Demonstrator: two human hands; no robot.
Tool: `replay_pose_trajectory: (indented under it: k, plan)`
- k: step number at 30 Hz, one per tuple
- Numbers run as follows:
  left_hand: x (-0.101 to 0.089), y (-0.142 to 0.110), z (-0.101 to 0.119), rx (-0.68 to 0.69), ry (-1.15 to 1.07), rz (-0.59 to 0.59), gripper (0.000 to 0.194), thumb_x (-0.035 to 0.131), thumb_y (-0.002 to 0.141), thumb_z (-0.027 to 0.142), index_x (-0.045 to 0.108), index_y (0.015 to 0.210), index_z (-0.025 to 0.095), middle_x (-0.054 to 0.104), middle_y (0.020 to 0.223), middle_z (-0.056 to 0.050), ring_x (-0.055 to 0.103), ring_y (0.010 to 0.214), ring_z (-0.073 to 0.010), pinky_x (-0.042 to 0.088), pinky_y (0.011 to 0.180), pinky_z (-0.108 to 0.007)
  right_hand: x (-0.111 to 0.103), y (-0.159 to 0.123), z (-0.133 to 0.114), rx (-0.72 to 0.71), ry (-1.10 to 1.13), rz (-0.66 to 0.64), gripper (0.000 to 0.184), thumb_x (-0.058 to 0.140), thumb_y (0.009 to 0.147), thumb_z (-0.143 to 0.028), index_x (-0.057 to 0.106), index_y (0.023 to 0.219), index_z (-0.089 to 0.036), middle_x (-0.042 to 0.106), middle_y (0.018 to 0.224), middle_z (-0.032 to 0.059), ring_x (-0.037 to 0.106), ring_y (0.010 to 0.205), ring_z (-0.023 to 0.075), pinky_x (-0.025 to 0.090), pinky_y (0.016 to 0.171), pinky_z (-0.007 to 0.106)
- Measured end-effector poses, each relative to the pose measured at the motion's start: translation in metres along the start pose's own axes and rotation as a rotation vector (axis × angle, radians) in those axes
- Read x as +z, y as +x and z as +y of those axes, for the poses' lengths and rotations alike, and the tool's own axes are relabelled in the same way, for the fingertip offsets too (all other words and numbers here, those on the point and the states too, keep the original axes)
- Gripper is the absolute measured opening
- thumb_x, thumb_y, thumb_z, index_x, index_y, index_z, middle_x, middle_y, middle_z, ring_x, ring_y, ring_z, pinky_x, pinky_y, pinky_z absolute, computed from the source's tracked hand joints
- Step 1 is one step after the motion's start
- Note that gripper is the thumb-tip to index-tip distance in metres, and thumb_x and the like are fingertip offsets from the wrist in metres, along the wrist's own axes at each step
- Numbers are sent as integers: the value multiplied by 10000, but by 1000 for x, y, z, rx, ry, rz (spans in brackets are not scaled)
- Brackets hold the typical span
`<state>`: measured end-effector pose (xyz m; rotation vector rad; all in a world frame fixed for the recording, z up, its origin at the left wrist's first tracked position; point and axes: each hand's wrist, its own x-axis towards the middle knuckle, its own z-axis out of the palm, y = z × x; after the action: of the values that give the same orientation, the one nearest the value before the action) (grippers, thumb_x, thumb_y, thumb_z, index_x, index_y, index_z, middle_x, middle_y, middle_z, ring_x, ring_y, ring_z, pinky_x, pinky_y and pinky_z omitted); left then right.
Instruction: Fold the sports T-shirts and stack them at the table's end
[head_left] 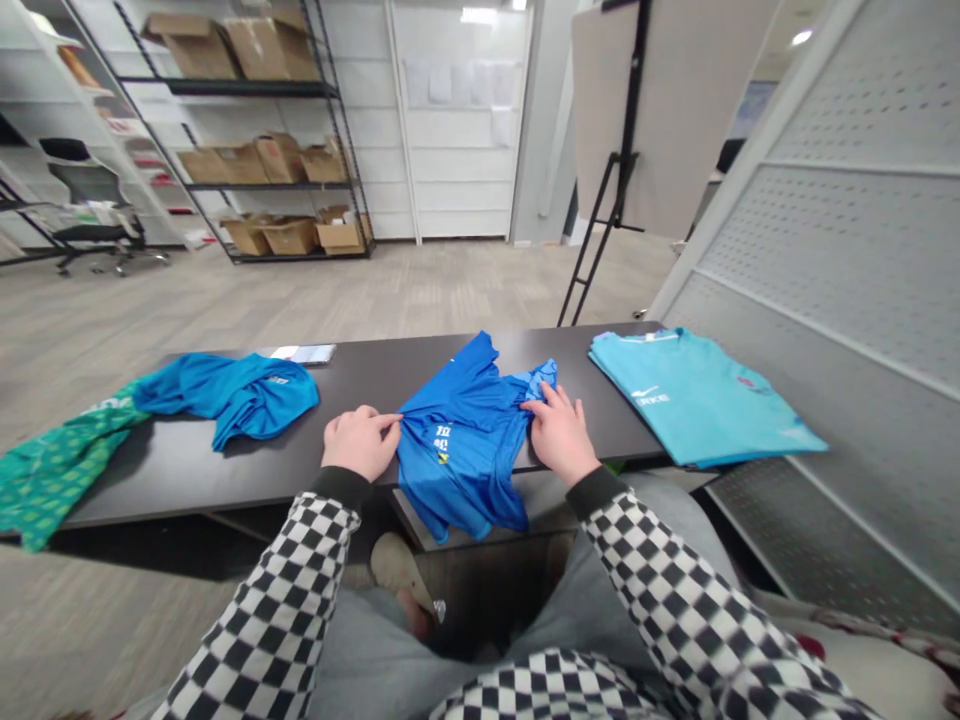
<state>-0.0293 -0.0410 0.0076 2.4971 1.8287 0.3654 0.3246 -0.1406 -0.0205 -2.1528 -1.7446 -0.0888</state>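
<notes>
- The blue shirt (457, 465) lies at the frame's centre, its long axis running near to far; the lower part drapes over the near edge, one sleeve points toward the top.
- Left hand (361, 442): fingers pinching its left edge; right hand (564, 437): fingers gripping its patterned right edge.
- Dark worktop (367, 378) spans mid-frame, folded turquoise shirts (712, 400) at right.
- Upper left: shelving (255, 88) with cartons (274, 50).

Blue shirt (476, 445), seemingly narrow gap rightward

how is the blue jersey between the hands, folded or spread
Not neatly folded: the blue jersey lies rumpled, its near part hanging off the dark table.
</notes>
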Motion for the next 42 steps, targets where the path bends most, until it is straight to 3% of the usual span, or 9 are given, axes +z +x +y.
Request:
replay_pose_trajectory:
  k: [4, 7, 11, 15, 22, 27, 31, 36, 42]
  plan:
    - [-1, 1, 4, -134, -7, 115, 393, 545, 1082, 433, 904, 1183, 310, 767, 1320, -134, 675, 1248, -397, 467, 1149, -577, -1, -2, 1, -19, 32, 4, 472, 461, 1098, -164, 814, 1389, -280, 545, 1758, 110, 443, 1659, 413, 368, 1330, 717]
    - [3, 6, 37, 120, -161, 204, 344, 555, 1078, 362, 857, 1200, 251, 750, 1358, -135, 675, 1287, -344, 490, 1195, -507, -1, -2, 0, -43, 94, 0, 472, 440, 1098, -148, 809, 1372, -261, 632, 1681, 116, 542, 1586, 371, 404, 1320, 669]
    - [21, 21, 88, 462, -278, 23, 625, 720, 1022, 513, 667, 1583, 241, 701, 1492, -146, 663, 1358, -338, 510, 1220, -476, -1, -2, 1, -64, 140, 4, 459, 448, 1087, -136, 802, 1348, -268, 680, 1632, 98, 575, 1553, 348, 402, 1311, 673]
    - [37, 46, 102, 354, -378, -115, 384, 698, 1028, 478, 835, 1276, 219, 802, 1237, -140, 731, 1228, -338, 558, 1145, -471, 1, -3, 3, -59, 131, 13, 447, 457, 1090, -147, 788, 1365, -268, 672, 1643, 86, 566, 1562, 335, 410, 1312, 635]
    - [19, 83, 13, -363, -1099, 152, 336, 602, 1014, 435, 715, 1177, 164, 666, 746, 12, 604, 552, -158, 546, 566, -298, 1, -2, 3, -71, 109, 25, 429, 464, 1075, -133, 804, 1314, -239, 707, 1598, 99, 609, 1514, 335, 434, 1299, 573]
    - [-13, 70, -70, -652, -1043, 505, 577, 487, 1052, 278, 450, 1617, 170, 727, 1322, -164, 743, 1215, -309, 672, 944, -494, 5, -1, 6, -87, 93, 50, 426, 459, 1073, -141, 805, 1306, -225, 711, 1591, 106, 626, 1491, 338, 459, 1278, 554]
    - [-28, 54, -69, -385, -563, 686, 547, 564, 1054, 284, 549, 1588, 171, 575, 1653, -179, 444, 1615, -403, 387, 1342, -604, 6, -2, 6, -97, 111, 66, 481, 448, 1053, -141, 778, 1393, -221, 701, 1597, 131, 631, 1482, 361, 448, 1286, 600]
    - [3, 49, -2, 97, -496, 156, 411, 565, 1063, 321, 748, 1403, 179, 759, 1479, -123, 668, 1429, -287, 492, 1287, -459, 4, 5, 14, -86, 218, 89, 786, 503, 987, -170, 419, 1767, -121, 662, 1627, 200, 647, 1471, 364, 501, 1257, 558]
    - [32, 47, -4, 111, -194, -141, 766, 672, 999, 638, 650, 1617, 187, 536, 1759, -177, 456, 1664, -376, 337, 1383, -503, -23, 33, 50, -23, 40, -189, 484, 394, 1148, -446, 804, 1362, -302, 721, 1560, 112, 692, 1374, 387, 532, 1166, 632]
